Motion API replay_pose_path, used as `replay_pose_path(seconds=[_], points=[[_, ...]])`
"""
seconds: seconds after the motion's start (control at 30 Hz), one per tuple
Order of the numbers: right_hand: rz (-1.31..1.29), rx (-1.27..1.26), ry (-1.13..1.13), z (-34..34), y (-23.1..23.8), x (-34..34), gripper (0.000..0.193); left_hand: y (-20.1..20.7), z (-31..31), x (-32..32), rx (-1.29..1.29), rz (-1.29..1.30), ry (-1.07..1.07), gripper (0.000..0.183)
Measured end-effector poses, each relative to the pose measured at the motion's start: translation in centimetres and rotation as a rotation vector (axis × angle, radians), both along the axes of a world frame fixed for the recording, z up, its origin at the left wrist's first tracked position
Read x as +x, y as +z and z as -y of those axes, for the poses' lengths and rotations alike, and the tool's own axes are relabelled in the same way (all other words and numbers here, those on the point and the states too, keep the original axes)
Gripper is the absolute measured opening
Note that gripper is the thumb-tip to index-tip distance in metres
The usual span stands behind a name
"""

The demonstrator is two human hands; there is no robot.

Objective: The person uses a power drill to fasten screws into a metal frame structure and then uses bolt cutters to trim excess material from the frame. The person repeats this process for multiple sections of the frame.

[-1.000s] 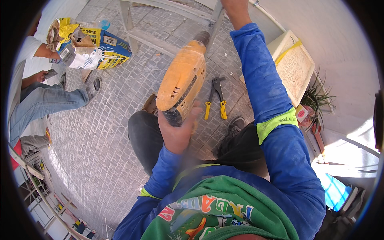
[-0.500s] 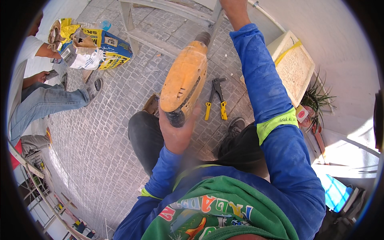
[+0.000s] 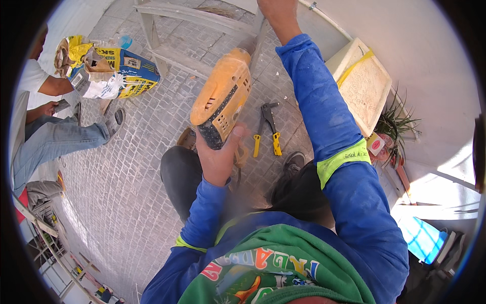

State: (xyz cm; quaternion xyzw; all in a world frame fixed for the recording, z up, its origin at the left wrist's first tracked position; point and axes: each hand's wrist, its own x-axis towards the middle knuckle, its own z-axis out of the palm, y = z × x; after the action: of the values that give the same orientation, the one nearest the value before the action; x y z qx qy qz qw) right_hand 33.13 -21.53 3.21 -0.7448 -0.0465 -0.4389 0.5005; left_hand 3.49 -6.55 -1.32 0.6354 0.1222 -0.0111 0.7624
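Observation:
My left hand [image 3: 216,161] is closed around the rear grip of an orange power drill [image 3: 223,93], its fingers partly hidden behind the dusty body. The drill points up and away, its dark chuck [image 3: 247,44] near a pale frame. My right hand [image 3: 281,19] reaches to the top edge of the head view; its fingers lie outside the picture, so what they hold or touch is hidden. On the paving just right of the drill lies a hand riveter [image 3: 268,126] with yellow grips.
A pale wooden frame [image 3: 187,58] stands ahead. A torn blue-and-yellow bag [image 3: 134,76] is at the far left, beside a seated person [image 3: 71,133] holding a small dark object. To the right are a cream box [image 3: 364,88], a spiky plant [image 3: 397,124] and a wall.
The drill, held in my left hand, has shifted left and rolled, showing more of its vented side. My right hand has also moved left; the whole view has shifted slightly.

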Motion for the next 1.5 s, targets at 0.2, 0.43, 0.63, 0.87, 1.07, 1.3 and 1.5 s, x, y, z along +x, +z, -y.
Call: replay_pose_path(seconds=[0.2,0.43,0.63,0.87,1.07,1.3,1.5], points=[[0.118,0.001,0.010,-0.3,-0.3,0.8,0.075,0.6,-0.3,-0.8,-0.023,0.108,0.021,0.051],[-0.055,0.001,0.037,0.9,-0.8,1.1,0.084,3.3,-2.9,-3.5,-0.060,0.034,0.006,0.059],[0.212,-0.321,-0.287,1.5,-2.0,3.7,0.083,4.6,-8.8,-7.4,-0.158,-0.034,-0.014,0.080],[-0.095,-0.020,0.173,2.0,0.4,0.3,0.057,0.6,-25.5,-10.7,0.039,0.010,0.248,0.073],[-0.159,-0.099,0.193,2.1,1.2,-3.2,0.065,-11.8,-33.7,-11.5,-0.228,0.047,0.442,0.068],[-0.673,0.234,0.051,5.5,-25.5,-19.0,0.055,-27.3,-32.5,-16.0,-0.487,-0.046,0.626,0.066],[-1.082,-0.696,0.085,8.0,-42.2,-29.7,0.079,-35.0,-30.6,-19.3,-0.745,-0.076,0.596,0.063]])
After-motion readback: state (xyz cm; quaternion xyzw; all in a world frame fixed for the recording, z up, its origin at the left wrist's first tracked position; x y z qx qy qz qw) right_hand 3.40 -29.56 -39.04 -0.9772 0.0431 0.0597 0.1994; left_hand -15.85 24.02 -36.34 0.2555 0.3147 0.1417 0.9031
